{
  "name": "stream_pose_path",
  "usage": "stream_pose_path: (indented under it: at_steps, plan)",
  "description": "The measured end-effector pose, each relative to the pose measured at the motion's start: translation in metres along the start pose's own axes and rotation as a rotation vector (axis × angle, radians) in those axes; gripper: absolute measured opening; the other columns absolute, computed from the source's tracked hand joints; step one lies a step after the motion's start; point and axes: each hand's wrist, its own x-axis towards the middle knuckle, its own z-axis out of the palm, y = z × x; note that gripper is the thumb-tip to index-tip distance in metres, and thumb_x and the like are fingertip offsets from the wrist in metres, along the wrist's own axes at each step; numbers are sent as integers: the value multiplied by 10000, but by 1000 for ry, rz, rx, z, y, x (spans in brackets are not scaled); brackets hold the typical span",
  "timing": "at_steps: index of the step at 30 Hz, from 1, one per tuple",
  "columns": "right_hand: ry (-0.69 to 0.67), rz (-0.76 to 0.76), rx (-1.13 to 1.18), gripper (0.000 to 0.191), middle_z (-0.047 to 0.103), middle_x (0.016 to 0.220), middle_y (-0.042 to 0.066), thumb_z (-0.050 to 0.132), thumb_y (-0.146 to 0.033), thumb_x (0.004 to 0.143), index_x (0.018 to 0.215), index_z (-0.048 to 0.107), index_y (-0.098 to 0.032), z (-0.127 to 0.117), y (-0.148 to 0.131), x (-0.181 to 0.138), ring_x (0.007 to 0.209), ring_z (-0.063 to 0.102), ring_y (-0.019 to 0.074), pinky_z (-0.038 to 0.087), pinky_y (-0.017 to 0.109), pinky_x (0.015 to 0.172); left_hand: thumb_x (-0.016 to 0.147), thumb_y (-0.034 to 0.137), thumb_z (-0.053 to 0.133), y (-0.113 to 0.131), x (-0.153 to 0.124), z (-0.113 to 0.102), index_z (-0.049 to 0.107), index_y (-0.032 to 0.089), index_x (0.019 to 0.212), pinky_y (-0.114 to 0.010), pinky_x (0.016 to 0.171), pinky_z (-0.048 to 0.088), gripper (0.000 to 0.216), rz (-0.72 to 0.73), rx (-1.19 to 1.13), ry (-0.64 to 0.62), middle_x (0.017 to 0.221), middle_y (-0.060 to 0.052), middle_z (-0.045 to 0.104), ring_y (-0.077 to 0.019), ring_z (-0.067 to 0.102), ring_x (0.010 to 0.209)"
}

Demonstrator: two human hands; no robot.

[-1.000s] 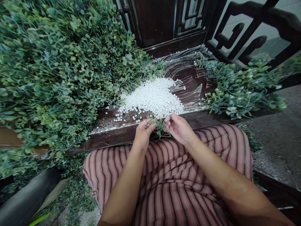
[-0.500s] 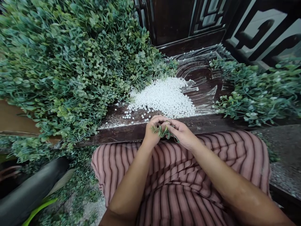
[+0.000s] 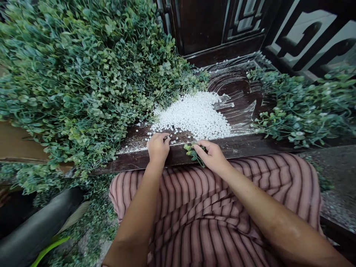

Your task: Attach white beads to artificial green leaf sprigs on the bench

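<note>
Nearest, striped cloth [image 3: 211, 215] over the lap, with two bare forearms across it. At near left, one grey tube [image 3: 36, 230], low and half under leaves.

Just beyond the cloth, two hands at the near edge of one dark wooden ledge [image 3: 244, 142]. Left hand [image 3: 158, 146] — palm down, fingers curled, tips resting among loose beads [image 3: 175, 141] on the ledge. Cannot tell whether a bead is pinched beneath them. Right hand [image 3: 213, 155] — just to the right and apart, thumb and fingers closed around one green sprig [image 3: 191, 151]. Sprig held against the ledge's front edge, between the two hands, leaves poking out left of the fingertips.

Farther in, one bead pile [image 3: 194, 115] in the middle of the ledge, white, far too many to count, thinning into strays toward the left hand. White dust smeared in arcs behind and right of it.

Two heaps of the same small-leaved greenery, one on either side. Left heap [image 3: 78, 74] by far the larger, spilling over the ledge's left end and touching the pile. Right heap [image 3: 300, 107] smaller, well apart from the pile.

Farthest, one dark carved panel [image 3: 205, 26], upright behind the ledge.
</note>
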Motion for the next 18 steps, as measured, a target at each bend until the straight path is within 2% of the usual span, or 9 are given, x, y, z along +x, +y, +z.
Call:
stream_pose_path:
  at_steps: [3,5,11,18]
  plan:
    - [8,-9,-20,271,535,631,15,450,-381,843,678,544,-187,3,1,2,616,500,152,389,274,598,684,185,585,-1,5,5,664,223,705,-321,712,370,90,26,-39,-5,742,-35,606,-180,525,654]
    - [19,-10,-39,272,525,616,9,445,-373,840,668,540,-185,5,2,4,597,492,143,385,265,594,674,197,584,-1,4,8,649,213,684,-294,663,374,68,-6,-117,-5,705,-21,592,-155,501,598]
    - [80,-39,-102,235,523,611,9,453,-330,815,637,526,-193,15,3,12,608,495,145,383,256,612,613,172,577,4,1,14,618,182,660,-249,631,390,63,-102,-425,-19,648,5,578,-116,487,576]
    - [91,-58,-69,212,572,654,24,453,-297,816,674,562,-185,19,1,16,645,528,155,403,266,642,543,215,647,27,0,10,570,166,615,-222,570,386,116,-262,-897,-61,544,39,540,-78,476,512]
